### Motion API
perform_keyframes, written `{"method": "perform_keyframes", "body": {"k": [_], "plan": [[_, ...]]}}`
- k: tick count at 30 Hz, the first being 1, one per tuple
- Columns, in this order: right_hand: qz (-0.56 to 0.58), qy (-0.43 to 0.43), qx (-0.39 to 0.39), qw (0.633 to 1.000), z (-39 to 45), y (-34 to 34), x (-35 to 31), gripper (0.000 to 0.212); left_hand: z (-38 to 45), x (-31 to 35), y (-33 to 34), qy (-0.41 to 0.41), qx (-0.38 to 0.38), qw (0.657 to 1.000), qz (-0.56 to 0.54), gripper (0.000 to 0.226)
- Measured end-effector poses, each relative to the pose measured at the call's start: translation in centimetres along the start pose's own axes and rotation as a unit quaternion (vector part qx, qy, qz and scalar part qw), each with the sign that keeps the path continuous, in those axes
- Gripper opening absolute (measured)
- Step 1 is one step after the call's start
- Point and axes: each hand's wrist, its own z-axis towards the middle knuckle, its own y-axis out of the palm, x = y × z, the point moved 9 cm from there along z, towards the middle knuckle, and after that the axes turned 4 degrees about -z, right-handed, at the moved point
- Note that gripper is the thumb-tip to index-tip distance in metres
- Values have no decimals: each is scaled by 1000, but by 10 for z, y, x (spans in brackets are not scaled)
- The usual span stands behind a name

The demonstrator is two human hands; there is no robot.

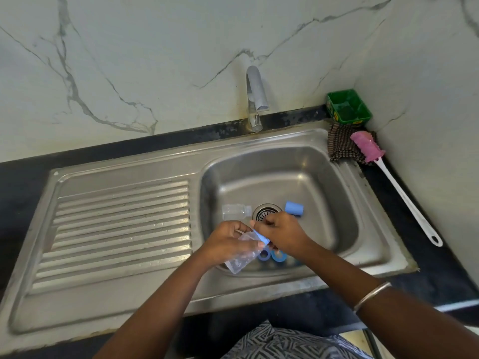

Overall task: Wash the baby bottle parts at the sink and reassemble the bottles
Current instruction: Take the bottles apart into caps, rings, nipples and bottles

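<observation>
My left hand [228, 242] grips a clear baby bottle [239, 260], tilted over the front of the steel sink basin [324, 177]. My right hand [282, 234] pinches a blue collar [262, 238] at that bottle's neck. A second clear bottle [234, 212] lies on the basin floor left of the drain [265, 213]. A blue cap [294, 209] lies right of the drain. Two blue rings [272, 256] rest on the basin floor under my hands.
The tap [255, 99] stands behind the basin with no water running. A pink bottle brush [388, 177] with a white handle lies on the right counter over a checked cloth [339, 147]. A green box [347, 106] sits in the corner. The ribbed drainboard [116, 229] lies left.
</observation>
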Motion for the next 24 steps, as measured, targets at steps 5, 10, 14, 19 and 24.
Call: {"method": "perform_keyframes", "body": {"k": [5,10,14,19,24], "plan": [[176,-71,-121,974,-9,1,-21,16,-5,-1,3,-52,-63,985,-155,17],[283,-22,-210,936,-16,1,-25,37,-2,-3,7,-76,-61,978,-183,42],[146,80,-173,971,-10,1,-5,50,6,6,3,-33,-17,998,-54,49],[91,29,-201,975,-4,-7,8,21,12,1,9,-11,-62,994,87,47],[20,-64,-152,986,1,-31,14,36,29,-14,13,-76,-105,981,145,57]]}}
